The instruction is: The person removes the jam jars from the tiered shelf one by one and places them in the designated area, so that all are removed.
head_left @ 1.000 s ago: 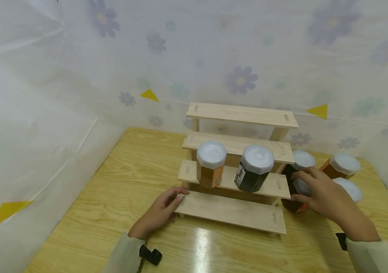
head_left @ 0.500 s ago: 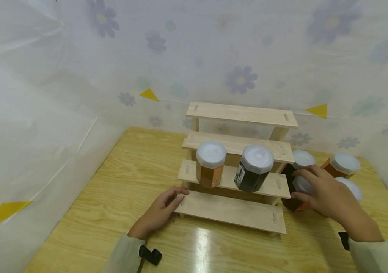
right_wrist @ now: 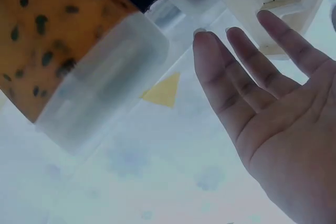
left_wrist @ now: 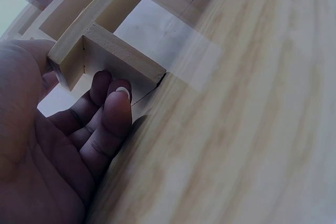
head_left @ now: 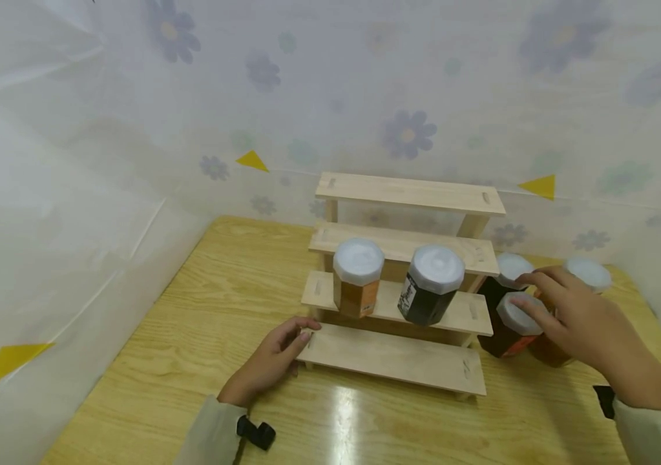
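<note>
A pale wooden stepped display rack (head_left: 391, 358) stands on the table. My left hand (head_left: 272, 349) grips the left end of its lowest step; in the left wrist view, curled fingers (left_wrist: 113, 111) lie beside the end support. On the second step stand two white-lidded jars, an orange one (head_left: 356, 298) and a dark one (head_left: 426, 306). Over a cluster of jars at the rack's right is my right hand (head_left: 592, 326), fingers spread, holding nothing. Nearest its fingertips is a dark red jar (head_left: 499, 339); an amber jar (head_left: 548, 352) is partly hidden beneath the hand.
Behind the cluster stand another dark jar (head_left: 493, 290) and a jar with a white lid (head_left: 588, 272). A speckled orange jar (right_wrist: 47, 40) looms close in the right wrist view. Flowered sheeting (head_left: 336, 110) hangs behind the wooden table (head_left: 190, 323).
My right hand has come off the dark red jar's lid and shifted right, fingers opening, leaving the jar standing. My left hand stays at the rack's lowest step.
</note>
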The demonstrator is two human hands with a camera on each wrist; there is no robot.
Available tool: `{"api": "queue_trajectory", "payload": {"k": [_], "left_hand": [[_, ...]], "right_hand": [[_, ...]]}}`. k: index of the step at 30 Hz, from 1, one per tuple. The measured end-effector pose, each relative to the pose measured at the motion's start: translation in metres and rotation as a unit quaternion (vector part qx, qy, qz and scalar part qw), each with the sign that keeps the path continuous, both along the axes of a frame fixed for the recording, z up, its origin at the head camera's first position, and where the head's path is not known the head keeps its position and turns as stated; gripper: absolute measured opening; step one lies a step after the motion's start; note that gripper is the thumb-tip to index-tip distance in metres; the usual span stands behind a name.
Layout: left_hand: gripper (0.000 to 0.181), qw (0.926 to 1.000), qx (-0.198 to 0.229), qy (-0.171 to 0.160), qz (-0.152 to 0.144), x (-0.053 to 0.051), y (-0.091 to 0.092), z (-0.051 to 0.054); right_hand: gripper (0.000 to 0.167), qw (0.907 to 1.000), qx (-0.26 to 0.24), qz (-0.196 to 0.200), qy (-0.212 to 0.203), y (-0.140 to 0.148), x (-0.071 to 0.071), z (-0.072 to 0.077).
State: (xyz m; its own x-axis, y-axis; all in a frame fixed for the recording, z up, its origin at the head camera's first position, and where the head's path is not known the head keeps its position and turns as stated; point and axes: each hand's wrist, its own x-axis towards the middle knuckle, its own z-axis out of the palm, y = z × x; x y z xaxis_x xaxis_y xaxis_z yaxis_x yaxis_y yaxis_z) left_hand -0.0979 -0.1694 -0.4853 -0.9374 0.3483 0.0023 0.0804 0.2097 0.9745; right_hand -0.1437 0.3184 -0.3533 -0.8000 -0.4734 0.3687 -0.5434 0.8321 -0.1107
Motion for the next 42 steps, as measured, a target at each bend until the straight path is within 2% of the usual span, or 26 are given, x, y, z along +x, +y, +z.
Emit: {"api": "queue_trajectory", "payload": {"k": [3,9,16,25,29,36,42], "left_hand": [[0.027,1.0,-0.002,0.0,0.002,0.0,0.0,0.0],[0.027,1.0,-0.003,-0.004,0.004,0.0,0.001,0.001],[0.028,0.9999,0.0,-0.009,0.004,0.0,0.001,0.001],[0.027,1.0,-0.001,-0.005,0.005,0.0,0.001,0.001],[0.027,1.0,-0.001,-0.006,0.004,0.001,0.0,0.002],[0.027,1.0,0.0,-0.005,0.001,0.001,0.0,0.001],[0.028,1.0,0.001,-0.007,0.002,0.001,0.0,0.002]], "right_hand": [[0.032,0.9992,0.007,-0.025,-0.031,-0.001,0.002,0.008],[0.041,0.9993,0.002,-0.028,-0.023,-0.003,0.004,0.017],[0.055,0.9999,-0.001,-0.008,0.01,-0.005,0.002,0.022],[0.071,0.9998,-0.014,0.0,-0.016,-0.009,-0.002,0.03],[0.078,0.9997,-0.019,0.011,-0.012,-0.014,-0.004,0.032],[0.088,0.9985,-0.028,0.042,0.02,-0.025,-0.007,0.039],[0.094,0.9966,-0.045,0.068,0.017,-0.034,-0.01,0.046]]}}
